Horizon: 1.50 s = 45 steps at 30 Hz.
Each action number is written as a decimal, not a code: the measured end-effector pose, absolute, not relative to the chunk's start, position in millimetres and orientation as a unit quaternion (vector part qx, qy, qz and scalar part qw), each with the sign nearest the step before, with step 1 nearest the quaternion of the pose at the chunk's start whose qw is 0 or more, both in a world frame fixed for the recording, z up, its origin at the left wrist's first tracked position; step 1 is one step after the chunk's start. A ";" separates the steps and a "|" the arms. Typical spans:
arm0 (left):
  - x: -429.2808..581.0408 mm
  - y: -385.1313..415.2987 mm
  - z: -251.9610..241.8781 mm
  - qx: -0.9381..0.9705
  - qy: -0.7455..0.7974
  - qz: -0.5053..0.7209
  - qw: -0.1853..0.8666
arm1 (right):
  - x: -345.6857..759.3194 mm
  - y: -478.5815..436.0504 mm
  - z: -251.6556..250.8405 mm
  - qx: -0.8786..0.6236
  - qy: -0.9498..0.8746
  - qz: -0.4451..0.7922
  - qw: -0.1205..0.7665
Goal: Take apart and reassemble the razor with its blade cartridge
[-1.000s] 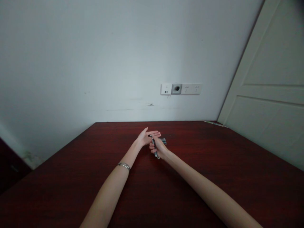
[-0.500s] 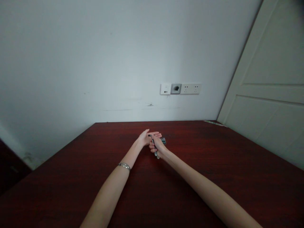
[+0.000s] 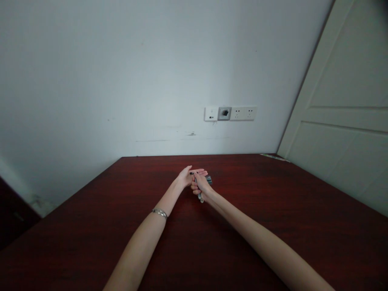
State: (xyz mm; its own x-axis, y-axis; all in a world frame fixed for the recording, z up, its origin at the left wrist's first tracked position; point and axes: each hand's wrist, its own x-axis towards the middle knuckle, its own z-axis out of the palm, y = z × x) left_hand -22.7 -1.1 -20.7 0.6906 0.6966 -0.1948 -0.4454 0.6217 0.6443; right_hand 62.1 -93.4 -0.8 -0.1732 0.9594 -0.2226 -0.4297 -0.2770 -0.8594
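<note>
My left hand (image 3: 185, 175) is held palm up with its fingers stretched to the right. Across it, my right hand (image 3: 201, 186) is closed around a slim tool (image 3: 200, 197) whose pale, looped lower end sticks out below the fingers. The tool's dark tip (image 3: 192, 173) lies over my left palm. Just beyond my right hand a small dark greenish object (image 3: 209, 179) shows in part; whether it is held or rests on the table cannot be made out.
The dark red wooden table (image 3: 151, 258) meets a white wall carrying sockets (image 3: 242, 113). A thin pale strip (image 3: 275, 157) lies at the back right table edge. A pale panelled door (image 3: 342, 149) stands on the right.
Both hands have shifted very slightly to the right, keeping the same pose and grip.
</note>
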 end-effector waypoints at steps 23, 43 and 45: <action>-39.1 4.5 -27.8 0.383 0.402 0.473 0.684 | 90.0 -86.5 20.4 -0.322 -0.312 0.692 0.566; -45.7 7.9 -32.3 0.473 0.461 0.505 0.556 | 109.6 -72.1 25.3 -0.356 -0.365 0.623 0.593; -48.3 8.5 -25.5 0.505 0.480 0.498 0.516 | 111.8 -69.2 25.3 -0.364 -0.383 0.587 0.613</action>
